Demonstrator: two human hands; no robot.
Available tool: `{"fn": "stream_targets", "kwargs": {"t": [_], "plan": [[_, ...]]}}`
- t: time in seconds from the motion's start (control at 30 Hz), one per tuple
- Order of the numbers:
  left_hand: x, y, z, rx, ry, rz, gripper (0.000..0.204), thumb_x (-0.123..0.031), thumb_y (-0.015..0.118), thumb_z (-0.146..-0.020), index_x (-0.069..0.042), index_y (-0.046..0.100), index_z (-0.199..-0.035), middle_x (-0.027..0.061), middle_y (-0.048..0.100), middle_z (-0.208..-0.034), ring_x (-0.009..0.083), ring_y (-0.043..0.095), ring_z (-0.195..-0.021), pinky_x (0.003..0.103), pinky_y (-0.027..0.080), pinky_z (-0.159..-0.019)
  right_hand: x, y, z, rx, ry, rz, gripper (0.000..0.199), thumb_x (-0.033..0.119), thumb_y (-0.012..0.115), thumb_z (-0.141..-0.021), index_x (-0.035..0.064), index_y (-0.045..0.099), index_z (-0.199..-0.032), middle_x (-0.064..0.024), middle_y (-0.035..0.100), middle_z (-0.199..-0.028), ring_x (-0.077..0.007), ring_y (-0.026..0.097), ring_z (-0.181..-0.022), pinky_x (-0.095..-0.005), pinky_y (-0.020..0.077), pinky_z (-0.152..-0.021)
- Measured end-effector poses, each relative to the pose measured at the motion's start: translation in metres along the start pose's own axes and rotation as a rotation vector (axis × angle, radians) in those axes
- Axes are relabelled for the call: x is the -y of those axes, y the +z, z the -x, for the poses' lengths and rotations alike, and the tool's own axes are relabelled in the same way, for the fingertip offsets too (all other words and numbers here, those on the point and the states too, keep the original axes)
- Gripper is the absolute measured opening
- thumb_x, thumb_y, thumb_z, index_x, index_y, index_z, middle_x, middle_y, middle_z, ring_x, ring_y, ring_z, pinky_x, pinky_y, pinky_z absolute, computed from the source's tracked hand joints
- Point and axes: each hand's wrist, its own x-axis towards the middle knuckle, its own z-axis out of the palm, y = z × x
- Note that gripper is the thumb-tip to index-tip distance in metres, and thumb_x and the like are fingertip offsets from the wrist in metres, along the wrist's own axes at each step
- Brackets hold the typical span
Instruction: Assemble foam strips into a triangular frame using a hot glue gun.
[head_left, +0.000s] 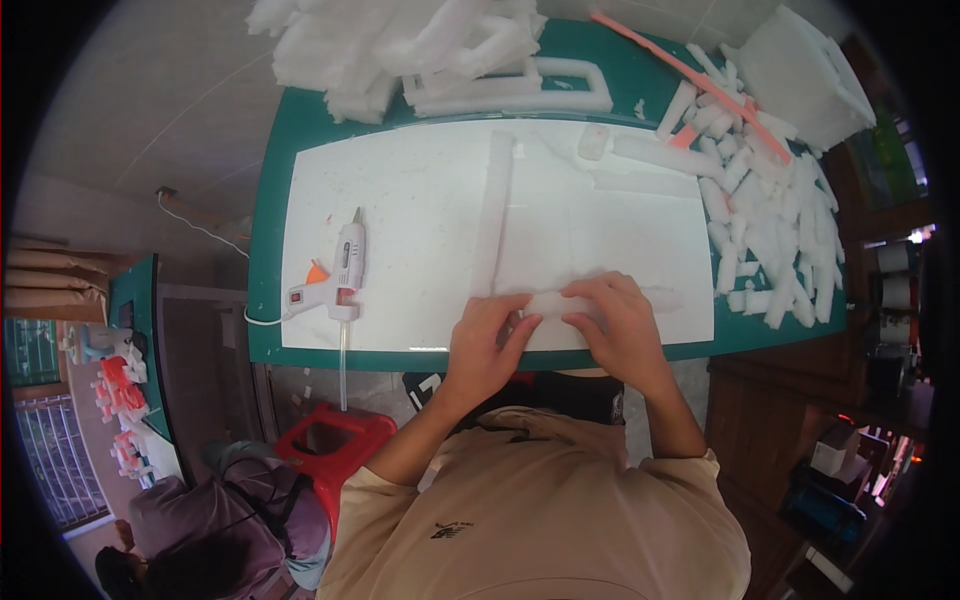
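Observation:
My left hand [487,340] and my right hand [620,325] pinch a short white foam strip [546,303] between thumbs and fingers. They work low over the near edge of a white board [400,180]. Just beyond my left hand, a long foam strip [493,210] runs away from me across the board. Further right lie two more foam strips [665,153] and a small foam block [593,142]. A white hot glue gun [347,262] with an orange trigger rests at the left, a clear glue stick [344,365] poking from its back past the table edge.
The board sits on a green table [268,250]. Foam offcuts [780,240] heap at the right, with a pink strip [690,75] across them and a large white block [805,75] behind. Foam frames [400,50] pile up at the far side. A red stool [350,430] and another person [230,520] are lower left.

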Motion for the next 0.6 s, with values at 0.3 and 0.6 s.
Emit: {"fn": "stream_targets", "kwargs": {"t": [0.3, 0.6], "plan": [[0.003, -0.0018, 0.0, 0.006, 0.02, -0.055, 0.022, -0.011, 0.072, -0.083, -0.004, 0.065, -0.103, 0.0121, 0.062, -0.083, 0.0215, 0.062, -0.071, 0.03, 0.049, -0.064, -0.0007, 0.0007, -0.002, 0.022, 0.011, -0.024, 0.029, 0.001, 0.072, -0.072, 0.0071, 0.063, -0.098, -0.0112, 0.063, -0.089, -0.0316, 0.058, -0.086, -0.0388, 0.0461, -0.078], [0.0008, -0.0018, -0.0005, 0.007, 0.021, -0.004, 0.022, -0.011, 0.072, -0.082, -0.003, 0.064, -0.101, 0.0106, 0.062, -0.082, 0.0262, 0.056, -0.073, 0.036, 0.045, -0.064, -0.0029, -0.0014, -0.0022, 0.062, 0.028, -0.037, 0.027, 0.002, 0.073, -0.071, 0.0054, 0.065, -0.096, -0.0111, 0.065, -0.088, -0.031, 0.059, -0.085, -0.038, 0.0465, -0.077]]}}
